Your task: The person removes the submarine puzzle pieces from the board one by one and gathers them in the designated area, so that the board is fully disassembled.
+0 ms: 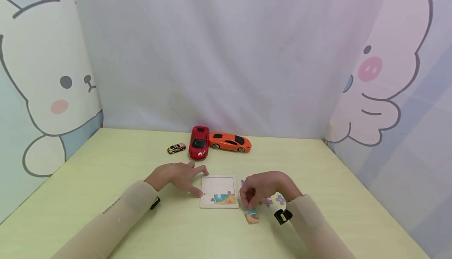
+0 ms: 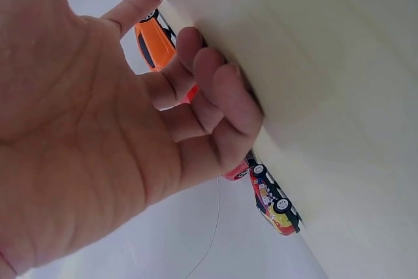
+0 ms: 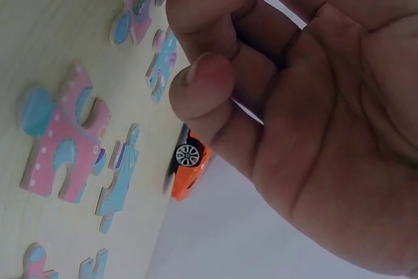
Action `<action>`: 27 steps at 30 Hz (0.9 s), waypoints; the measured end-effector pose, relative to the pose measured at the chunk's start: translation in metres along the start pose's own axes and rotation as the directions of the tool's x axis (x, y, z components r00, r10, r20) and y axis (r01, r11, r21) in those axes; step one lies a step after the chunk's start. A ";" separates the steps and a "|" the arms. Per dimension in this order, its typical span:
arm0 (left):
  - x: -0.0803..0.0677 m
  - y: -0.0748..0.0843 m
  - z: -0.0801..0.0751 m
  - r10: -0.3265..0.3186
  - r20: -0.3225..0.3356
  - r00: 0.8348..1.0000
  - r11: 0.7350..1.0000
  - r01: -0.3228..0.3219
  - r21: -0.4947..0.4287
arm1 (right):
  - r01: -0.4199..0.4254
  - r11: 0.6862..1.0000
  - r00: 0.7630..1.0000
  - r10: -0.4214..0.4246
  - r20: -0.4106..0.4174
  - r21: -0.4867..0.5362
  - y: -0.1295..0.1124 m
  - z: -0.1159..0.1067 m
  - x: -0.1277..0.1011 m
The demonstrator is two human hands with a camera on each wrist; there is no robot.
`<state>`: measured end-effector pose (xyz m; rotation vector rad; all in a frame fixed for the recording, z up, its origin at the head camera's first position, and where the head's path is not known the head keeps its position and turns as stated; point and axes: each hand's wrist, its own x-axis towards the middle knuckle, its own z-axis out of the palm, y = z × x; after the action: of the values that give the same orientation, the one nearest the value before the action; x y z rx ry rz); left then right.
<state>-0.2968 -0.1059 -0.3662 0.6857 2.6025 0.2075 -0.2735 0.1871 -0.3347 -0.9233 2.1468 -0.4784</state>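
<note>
A light wooden puzzle tray (image 1: 219, 186) lies in front of me, with joined blue and tan pieces (image 1: 225, 198) in its lower right part. My left hand (image 1: 178, 176) is at its left side, thumb at the left edge and index fingertip by the upper left corner. In the left wrist view the other fingers (image 2: 238, 99) bend against the tabletop, with nothing in the palm. To the right of the tray, my right hand (image 1: 263, 186) pinches the upper end of a blue and tan puzzle piece (image 1: 252, 216). The right wrist view does not show that piece.
Loose pink and blue puzzle pieces (image 3: 68, 135) lie beside and beyond my right hand. Behind the tray stand a red toy car (image 1: 199, 143), an orange toy car (image 1: 230, 142) and a small patterned toy car (image 1: 176, 148). A pale curtain (image 1: 226, 55) backs the table.
</note>
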 end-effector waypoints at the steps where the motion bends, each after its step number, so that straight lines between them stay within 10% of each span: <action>1: -0.001 0.001 0.000 -0.002 0.000 1.000 1.000 0.002 -0.001 | -0.008 1.000 1.000 0.008 0.005 0.002 0.001 0.000 0.001; 27: -0.001 0.000 0.000 0.003 0.000 1.000 1.000 -0.003 -0.022 | -0.086 0.996 0.995 0.088 0.050 -0.031 0.000 0.000 0.001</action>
<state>-0.2958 -0.1065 -0.3662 0.6821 2.5954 0.2361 -0.2741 0.1862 -0.3348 -0.8445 2.1428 -0.3777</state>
